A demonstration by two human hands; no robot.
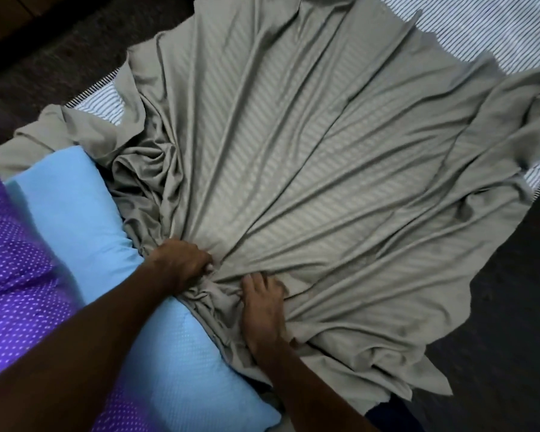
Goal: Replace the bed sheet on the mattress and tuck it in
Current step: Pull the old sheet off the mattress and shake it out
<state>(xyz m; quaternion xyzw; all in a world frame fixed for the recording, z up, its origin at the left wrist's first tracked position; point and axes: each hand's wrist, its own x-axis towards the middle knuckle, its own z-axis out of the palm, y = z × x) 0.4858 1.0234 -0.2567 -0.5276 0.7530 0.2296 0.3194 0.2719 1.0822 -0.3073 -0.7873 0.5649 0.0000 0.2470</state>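
Note:
A grey-beige striped bed sheet (309,169) lies loose and heavily creased over the striped mattress (480,29), with folds fanning out from a bunch near me. My left hand (181,263) grips that bunch of sheet in a fist beside the blue pillow. My right hand (264,310) lies just right of it, fingers curled into the gathered sheet. Bare mattress shows at the top right, at the right edge and in a strip at the left.
A light blue pillow (75,213) lies at the near left, against the bunched sheet. Purple fabric with white dots (16,275) lies left of it. Dark floor (505,307) runs along the right side and beyond the bed at the upper left.

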